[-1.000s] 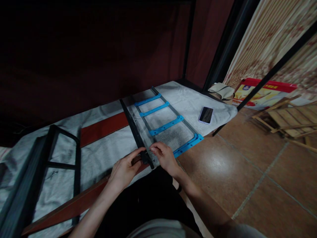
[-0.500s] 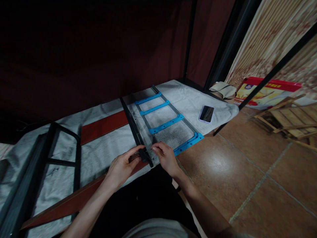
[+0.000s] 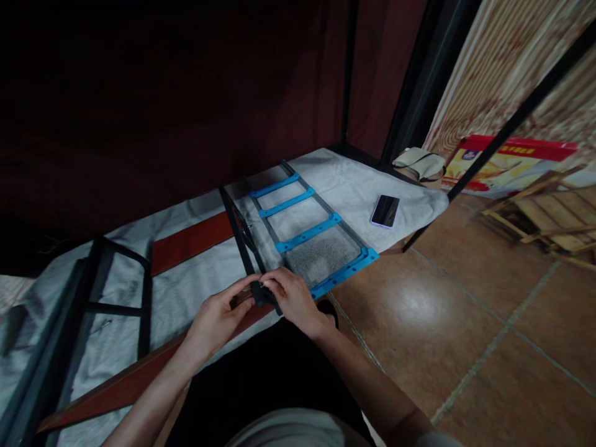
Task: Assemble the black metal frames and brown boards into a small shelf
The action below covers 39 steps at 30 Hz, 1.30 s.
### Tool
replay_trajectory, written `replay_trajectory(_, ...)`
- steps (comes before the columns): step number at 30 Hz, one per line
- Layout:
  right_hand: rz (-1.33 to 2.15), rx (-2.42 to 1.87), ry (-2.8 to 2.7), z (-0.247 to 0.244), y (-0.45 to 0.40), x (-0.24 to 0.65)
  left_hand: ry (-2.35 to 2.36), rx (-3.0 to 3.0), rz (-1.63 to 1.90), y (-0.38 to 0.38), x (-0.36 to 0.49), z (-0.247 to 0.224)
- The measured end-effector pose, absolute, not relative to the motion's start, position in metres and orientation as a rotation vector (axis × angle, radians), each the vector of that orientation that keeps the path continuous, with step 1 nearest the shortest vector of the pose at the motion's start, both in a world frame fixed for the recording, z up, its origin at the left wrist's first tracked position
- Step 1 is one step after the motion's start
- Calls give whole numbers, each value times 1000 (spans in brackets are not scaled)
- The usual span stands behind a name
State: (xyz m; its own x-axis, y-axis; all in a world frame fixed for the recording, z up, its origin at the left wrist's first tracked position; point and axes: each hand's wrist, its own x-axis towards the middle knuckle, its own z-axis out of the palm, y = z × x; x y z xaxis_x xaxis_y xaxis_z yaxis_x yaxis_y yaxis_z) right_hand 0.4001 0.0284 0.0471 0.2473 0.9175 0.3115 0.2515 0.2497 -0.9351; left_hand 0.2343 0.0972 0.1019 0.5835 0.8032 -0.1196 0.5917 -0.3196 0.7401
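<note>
My left hand (image 3: 223, 316) is closed on the near end of a black metal bar (image 3: 239, 245), thumb and fingers around its end. Right beside it, my right hand (image 3: 293, 298) pinches a thin metal piece against the same end, mostly covered by the fingertips. A second black bar (image 3: 251, 242) runs at a slight angle to the first, and the two come close together under my hands. Reddish-brown boards (image 3: 193, 242) lie to the left of the bars. Just right of my hands is a grey frame with blue crosspieces (image 3: 307, 234).
White cloth (image 3: 349, 174) covers the work surface. A phone (image 3: 385, 211) lies on it at the right. Black framed parts (image 3: 145, 310) are at the left. A slanted black pole (image 3: 521, 118), a red-and-yellow box (image 3: 503, 167) and a wooden folding item (image 3: 559, 211) stand at the right.
My right hand has moved left, close against my left hand, with the thin metal piece now at the bar end. The two black bars have spread apart at their far part.
</note>
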Motion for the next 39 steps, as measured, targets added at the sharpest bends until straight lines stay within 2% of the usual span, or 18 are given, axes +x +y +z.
replay_trajectory(3,774,-1246,-1151,43,29,397,1120,1983,408,91,235,107)
replay_trajectory(6,821,-1261,-1072,40,29,393,1198,2124,316,88,234,111)
replay_trajectory(9,812,-1283,-1067,39,31,391,1226,2237,199,89,233,110)
replay_trajectory(18,708,-1399,-1075,43,32,383,1138,2195,232,96,234,109)
replay_trajectory(26,550,-1603,-1091,40,31,367,1149,2299,51,102,237,111)
replay_trajectory(34,753,-1359,-1178,35,22,383,1110,2238,18,107,238,110)
replay_trajectory(39,598,-1575,-1354,34,30,385,1067,2157,-40,116,242,104)
